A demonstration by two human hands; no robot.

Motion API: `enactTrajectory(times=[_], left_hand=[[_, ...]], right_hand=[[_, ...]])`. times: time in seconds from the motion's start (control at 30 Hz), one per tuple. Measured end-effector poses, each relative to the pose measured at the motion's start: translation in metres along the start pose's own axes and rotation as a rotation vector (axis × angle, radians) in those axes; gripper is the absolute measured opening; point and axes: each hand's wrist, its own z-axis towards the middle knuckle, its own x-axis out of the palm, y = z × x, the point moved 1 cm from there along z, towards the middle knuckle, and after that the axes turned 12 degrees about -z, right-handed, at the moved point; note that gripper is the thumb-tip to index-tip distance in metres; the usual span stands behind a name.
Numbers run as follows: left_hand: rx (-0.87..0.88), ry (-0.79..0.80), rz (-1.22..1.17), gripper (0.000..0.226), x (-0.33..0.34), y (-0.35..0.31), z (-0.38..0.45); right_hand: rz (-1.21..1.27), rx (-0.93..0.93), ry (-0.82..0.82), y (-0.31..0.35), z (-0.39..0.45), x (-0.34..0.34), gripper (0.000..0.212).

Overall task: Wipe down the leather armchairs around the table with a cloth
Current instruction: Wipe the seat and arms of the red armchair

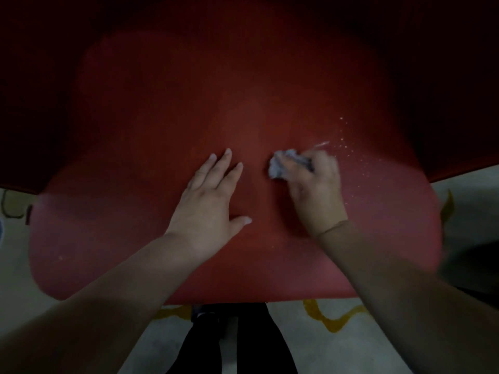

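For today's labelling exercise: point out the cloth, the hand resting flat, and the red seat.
cloth (280, 166), head view, crumpled middle.
left hand (208, 206), head view, back of hand.
red seat (129, 147), head view, bare leather left of hands.

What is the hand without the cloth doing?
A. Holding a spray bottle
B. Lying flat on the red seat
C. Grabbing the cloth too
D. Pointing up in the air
B: the left hand lies flat with straight fingers on the red seat, while the right hand grips the cloth.
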Motion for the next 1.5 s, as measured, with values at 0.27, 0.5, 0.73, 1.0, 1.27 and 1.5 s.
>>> enactTrajectory(times=[0.27, 0.5, 0.73, 1.0, 1.27, 1.5], left_hand=[[-0.006, -0.013, 0.032, 0.095, 0.003, -0.012, 0.01], [0.019, -0.004, 0.03, 0.095, 0.006, -0.029, 0.027], [0.039, 0.024, 0.056, 0.096, 0.006, -0.042, 0.044], [0.01, 0.056, 0.08, 0.098, 0.014, -0.043, 0.052], [0.01, 0.088, 0.056, 0.101, 0.011, -0.039, 0.055], [0.018, 0.086, 0.051, 0.101, 0.01, -0.04, 0.056]], right_hand=[[0.189, 0.157, -0.156, -0.043, 0.035, -0.021, 0.035], [0.041, 0.189, 0.059, -0.058, 0.033, -0.016, 0.039], [0.185, 0.212, -0.047, -0.076, 0.049, -0.031, 0.033], [0.206, 0.165, 0.09, -0.075, 0.069, -0.011, 0.038], [0.25, 0.148, 0.03, -0.082, 0.055, -0.029, 0.038], [0.226, 0.156, 0.159, -0.073, 0.057, -0.021, 0.041]])
